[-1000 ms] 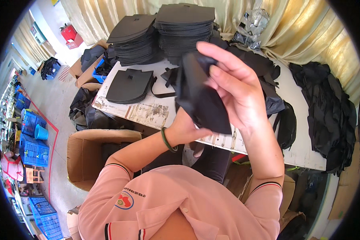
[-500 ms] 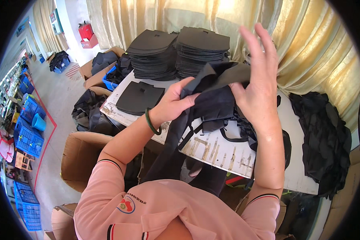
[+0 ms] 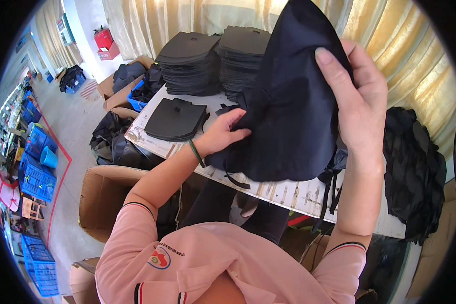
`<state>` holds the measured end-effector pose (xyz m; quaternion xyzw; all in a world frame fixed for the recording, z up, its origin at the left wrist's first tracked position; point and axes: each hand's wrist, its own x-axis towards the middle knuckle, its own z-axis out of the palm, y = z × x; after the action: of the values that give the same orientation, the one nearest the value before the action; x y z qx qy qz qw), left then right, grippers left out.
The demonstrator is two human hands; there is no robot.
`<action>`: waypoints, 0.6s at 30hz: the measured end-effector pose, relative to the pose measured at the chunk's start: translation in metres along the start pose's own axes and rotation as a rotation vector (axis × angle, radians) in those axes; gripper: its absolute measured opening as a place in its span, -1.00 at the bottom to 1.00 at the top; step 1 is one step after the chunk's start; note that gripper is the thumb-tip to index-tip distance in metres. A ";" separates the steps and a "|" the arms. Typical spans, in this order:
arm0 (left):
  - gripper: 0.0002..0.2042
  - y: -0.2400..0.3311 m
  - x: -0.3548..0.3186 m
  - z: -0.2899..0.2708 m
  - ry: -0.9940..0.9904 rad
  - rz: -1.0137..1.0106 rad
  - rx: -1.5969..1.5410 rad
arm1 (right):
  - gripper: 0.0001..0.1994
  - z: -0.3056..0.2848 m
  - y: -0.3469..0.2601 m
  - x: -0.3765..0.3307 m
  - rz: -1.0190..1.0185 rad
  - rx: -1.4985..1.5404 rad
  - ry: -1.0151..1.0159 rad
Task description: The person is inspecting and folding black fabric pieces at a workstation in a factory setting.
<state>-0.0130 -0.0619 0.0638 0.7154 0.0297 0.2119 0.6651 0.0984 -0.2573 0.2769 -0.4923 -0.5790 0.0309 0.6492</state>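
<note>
A large, smooth black fabric piece (image 3: 294,116), shaped like a bag or cover, stands raised in front of me above the table. My right hand (image 3: 357,91) is closed on its upper right edge, thumb on the near face and fingers behind. At the lower left edge of the cloth is my left hand (image 3: 223,133), its thumb and fingers apart at the fabric; a dark green bangle (image 3: 195,153) circles that wrist. Black straps (image 3: 329,195) dangle over the table's front edge below the cloth. The far side of the fabric is hidden.
Stacks of black panels (image 3: 187,63) stand on the worn white table (image 3: 149,114), with a lower stack (image 3: 175,119) nearer. Black fabric (image 3: 415,172) is heaped at right. An open cardboard box (image 3: 104,197) and blue crates (image 3: 38,177) are at left.
The black fabric has spread into a broad upright sheet. My right hand has shifted right and closed on its edge; my left thumb and fingers have come apart at its lower left.
</note>
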 end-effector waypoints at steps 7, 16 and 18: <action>-0.60 -0.029 -0.026 0.021 -0.293 -0.156 0.022 | -0.73 -0.012 0.016 0.007 0.074 0.143 0.217; -0.74 -0.021 -0.047 -0.082 -0.333 -0.337 0.453 | -0.62 -0.120 0.057 -0.091 0.286 -0.228 0.675; -0.71 -0.013 -0.046 -0.105 -0.309 -0.411 0.519 | -0.62 -0.138 0.090 -0.146 0.467 -0.248 0.685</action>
<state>-0.0875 0.0230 0.0423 0.8630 0.1248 -0.0512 0.4868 0.2060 -0.3830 0.1322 -0.6663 -0.2024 -0.0581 0.7154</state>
